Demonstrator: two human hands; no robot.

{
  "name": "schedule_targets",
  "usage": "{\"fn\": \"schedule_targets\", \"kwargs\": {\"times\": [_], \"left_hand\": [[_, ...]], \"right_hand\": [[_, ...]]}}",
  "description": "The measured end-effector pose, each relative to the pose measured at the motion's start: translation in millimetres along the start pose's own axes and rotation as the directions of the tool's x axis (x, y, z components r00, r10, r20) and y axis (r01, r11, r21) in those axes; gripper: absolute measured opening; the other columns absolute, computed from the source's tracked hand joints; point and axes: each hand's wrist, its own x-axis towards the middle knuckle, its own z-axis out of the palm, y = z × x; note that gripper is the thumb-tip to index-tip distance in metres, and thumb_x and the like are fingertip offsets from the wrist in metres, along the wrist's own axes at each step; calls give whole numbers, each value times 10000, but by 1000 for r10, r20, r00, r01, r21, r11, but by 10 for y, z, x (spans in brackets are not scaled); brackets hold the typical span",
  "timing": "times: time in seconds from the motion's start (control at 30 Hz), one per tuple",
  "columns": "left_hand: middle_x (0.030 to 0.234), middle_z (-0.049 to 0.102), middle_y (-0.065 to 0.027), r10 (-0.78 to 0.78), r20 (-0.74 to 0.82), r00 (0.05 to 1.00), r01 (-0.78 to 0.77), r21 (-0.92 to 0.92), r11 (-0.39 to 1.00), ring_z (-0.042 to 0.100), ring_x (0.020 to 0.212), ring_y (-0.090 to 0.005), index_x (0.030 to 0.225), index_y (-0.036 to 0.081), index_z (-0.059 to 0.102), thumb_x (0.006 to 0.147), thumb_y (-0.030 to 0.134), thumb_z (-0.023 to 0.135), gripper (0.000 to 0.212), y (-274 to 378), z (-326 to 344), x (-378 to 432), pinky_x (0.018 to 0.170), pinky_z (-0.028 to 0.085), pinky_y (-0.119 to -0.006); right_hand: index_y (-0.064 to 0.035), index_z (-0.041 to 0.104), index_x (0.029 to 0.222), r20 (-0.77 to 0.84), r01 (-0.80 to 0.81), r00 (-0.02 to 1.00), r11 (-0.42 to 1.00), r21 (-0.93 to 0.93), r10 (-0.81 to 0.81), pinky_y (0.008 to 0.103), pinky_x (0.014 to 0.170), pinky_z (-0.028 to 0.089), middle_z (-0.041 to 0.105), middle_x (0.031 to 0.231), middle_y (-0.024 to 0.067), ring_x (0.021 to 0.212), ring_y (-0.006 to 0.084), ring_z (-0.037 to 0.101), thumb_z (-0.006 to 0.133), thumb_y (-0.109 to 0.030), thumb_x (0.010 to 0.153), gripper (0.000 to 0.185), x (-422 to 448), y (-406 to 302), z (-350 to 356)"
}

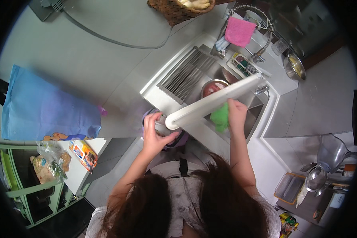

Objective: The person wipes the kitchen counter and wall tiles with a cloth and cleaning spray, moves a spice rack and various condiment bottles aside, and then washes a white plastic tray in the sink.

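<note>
A long white cutting board, seen nearly edge-on, stands across the stainless steel sink. In my right hand is a bunched green cloth, held against the board's near side. My left hand is beside the board's rounded left end, fingers curved and thumb spread apart. Whether it touches the board is unclear. Under the left hand a purple-rimmed bin shows in part. Behind the board, a metal bowl with something red inside sits in the sink, partly hidden.
A roll-up drying rack covers the sink's left part. A spring faucet with a pink cloth rises behind. A steel bowl stands at the right. On the left are a blue bag and a green shelf rack.
</note>
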Motion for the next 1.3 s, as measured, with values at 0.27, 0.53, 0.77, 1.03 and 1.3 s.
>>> {"fn": "schedule_targets", "kwargs": {"times": [0.27,0.53,0.77,1.03,1.3], "left_hand": [[818,433,-56,401,58,914,-378,480,792,448,797,-230,950,91,600,586,135,745,394,0,-11,218,720,335,-344],[837,465,-84,159,-82,984,-88,551,830,470,832,-247,886,63,601,639,114,701,271,-377,-449,-180,753,349,-335],[851,507,-81,111,-85,990,-60,457,887,485,848,-248,908,52,600,663,169,700,290,-409,-379,-149,766,350,-361],[793,533,-151,173,245,954,-291,619,729,537,757,-324,849,2,607,732,109,608,159,-632,170,613,667,421,-405],[713,524,-162,236,196,952,-296,387,873,529,592,-331,781,-20,610,787,79,558,112,-661,389,838,564,427,-386]], "right_hand": [[51,480,506,347,195,931,960,-200,-117,303,401,310,383,412,36,409,78,355,569,-187,733,341,487,82,984],[35,595,574,377,292,917,858,-424,-126,387,561,455,555,554,209,552,327,582,609,-291,659,338,1234,239,1569],[26,601,572,379,260,919,886,-385,-105,392,531,450,542,522,195,497,335,559,587,-257,704,312,812,432,1576],[17,592,601,356,341,916,828,-445,-186,417,537,444,514,567,222,539,357,555,545,-283,740,334,327,490,1541],[-24,653,816,-89,-180,983,788,-588,158,360,662,474,635,758,172,726,270,625,585,-262,764,253,673,1531,-458]]}}
